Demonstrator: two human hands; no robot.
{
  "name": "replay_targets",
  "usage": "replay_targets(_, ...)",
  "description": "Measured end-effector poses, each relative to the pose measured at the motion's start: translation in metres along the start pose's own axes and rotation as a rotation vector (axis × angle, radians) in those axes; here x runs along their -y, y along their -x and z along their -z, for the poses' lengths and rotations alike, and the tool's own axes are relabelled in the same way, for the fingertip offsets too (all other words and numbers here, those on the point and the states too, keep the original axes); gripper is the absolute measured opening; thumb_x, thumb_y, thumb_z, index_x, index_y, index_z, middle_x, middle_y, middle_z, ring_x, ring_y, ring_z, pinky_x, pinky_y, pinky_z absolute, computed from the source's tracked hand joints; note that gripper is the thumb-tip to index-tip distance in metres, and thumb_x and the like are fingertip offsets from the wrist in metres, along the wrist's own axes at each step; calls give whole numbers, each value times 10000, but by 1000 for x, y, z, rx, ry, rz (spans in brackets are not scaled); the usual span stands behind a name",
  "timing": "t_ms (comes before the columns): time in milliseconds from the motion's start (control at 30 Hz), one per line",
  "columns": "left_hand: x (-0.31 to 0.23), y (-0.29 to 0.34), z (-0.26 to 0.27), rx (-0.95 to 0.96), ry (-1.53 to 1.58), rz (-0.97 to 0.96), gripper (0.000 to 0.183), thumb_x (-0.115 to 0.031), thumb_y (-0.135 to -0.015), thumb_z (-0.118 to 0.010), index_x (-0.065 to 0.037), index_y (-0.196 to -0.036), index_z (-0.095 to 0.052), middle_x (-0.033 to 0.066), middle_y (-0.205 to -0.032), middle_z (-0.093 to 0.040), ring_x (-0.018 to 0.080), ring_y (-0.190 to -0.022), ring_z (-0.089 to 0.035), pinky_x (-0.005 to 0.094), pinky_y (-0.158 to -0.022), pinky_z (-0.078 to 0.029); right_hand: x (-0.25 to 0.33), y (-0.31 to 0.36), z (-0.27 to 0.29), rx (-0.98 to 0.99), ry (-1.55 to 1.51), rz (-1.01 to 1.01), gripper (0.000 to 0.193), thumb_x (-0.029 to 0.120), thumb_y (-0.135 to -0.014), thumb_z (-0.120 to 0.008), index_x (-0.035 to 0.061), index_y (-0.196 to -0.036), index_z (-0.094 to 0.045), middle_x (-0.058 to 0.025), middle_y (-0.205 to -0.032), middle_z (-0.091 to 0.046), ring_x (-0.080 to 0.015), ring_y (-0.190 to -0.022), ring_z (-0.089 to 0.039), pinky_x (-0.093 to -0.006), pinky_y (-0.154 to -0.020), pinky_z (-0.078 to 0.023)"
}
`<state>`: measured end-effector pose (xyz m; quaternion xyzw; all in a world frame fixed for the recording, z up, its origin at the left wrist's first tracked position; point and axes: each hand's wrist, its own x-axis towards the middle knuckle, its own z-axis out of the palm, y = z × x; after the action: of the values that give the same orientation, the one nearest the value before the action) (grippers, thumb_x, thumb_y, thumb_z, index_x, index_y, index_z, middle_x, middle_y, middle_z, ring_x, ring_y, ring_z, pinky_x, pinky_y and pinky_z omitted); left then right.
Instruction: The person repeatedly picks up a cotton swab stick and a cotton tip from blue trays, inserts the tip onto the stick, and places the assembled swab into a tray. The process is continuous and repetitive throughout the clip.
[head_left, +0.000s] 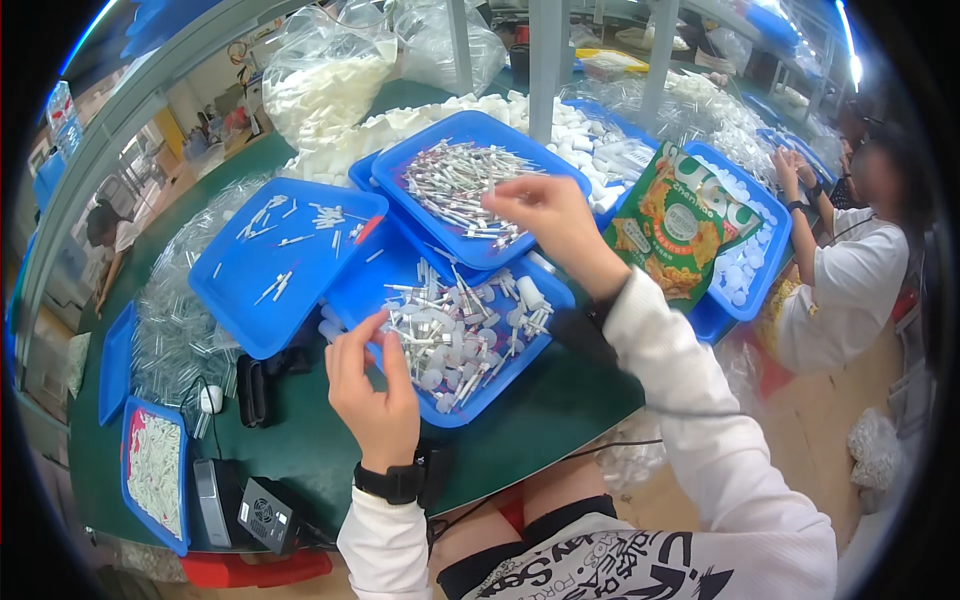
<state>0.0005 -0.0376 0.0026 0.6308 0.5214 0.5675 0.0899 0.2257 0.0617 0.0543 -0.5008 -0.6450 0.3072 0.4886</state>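
My right hand [552,218] is over the upper blue tray [562,168]. Its thumb and forefinger are pinched together, and anything between them is too small to name. That tray holds a heap of thin white sticks [465,185] with dark and reddish bands. My left hand [375,392] is at the left edge of the lower blue tray [545,345]. Its fingers curl toward the thumb, with the tips close together; what they hold, if anything, I cannot make out. White-capped stick assemblies [455,335] fill the lower tray. A black band [390,484] circles my left wrist.
Another blue tray [240,310] at left bears a few scattered sticks. A green snack bag [680,225] leans by a tray of white caps [735,280]. Clear tubes [185,270], white pieces [440,108] and metal posts [545,70] stand around. At right, a person [840,260] works.
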Motion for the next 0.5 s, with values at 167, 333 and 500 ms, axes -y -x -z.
replay_targets(167, -10, 2, 10, 255, 725, 149, 228, -124, -962, -549, 35, -1111, -618, 45, -866, -616, 105, -734, -513, 240, -689, -409, 35, 79, -14, 319, -918, -259, 199, 115, -929, -633, 10, -1097, -615, -105, -1019, -665, -168, -954, -643, -331, -813, -548)
replay_targets(333, -23, 3, 3, 396, 867, 152, 282, 17, -879, -618, 57, -1157, -587, 123, -979, -675, 171, -879, -638, 268, -789, -492, 32, 101, -33, 276, -863, -151, 131, 59, -902, -658, 9, -1020, -631, -97, -1029, -670, -150, -916, -653, -284, -811, -524)
replay_targets(500, -13, 3, 4, 404, 583, 143, 154, 45, -840, -649, 42, -985, -700, 88, -804, -707, 152, -746, -647, 253, -699, -488, 25, 120, -24, 45, -229, 160, 242, 88, -783, -777, 30, -993, -673, -90, -1046, -669, -139, -831, -639, -261, -775, -502)
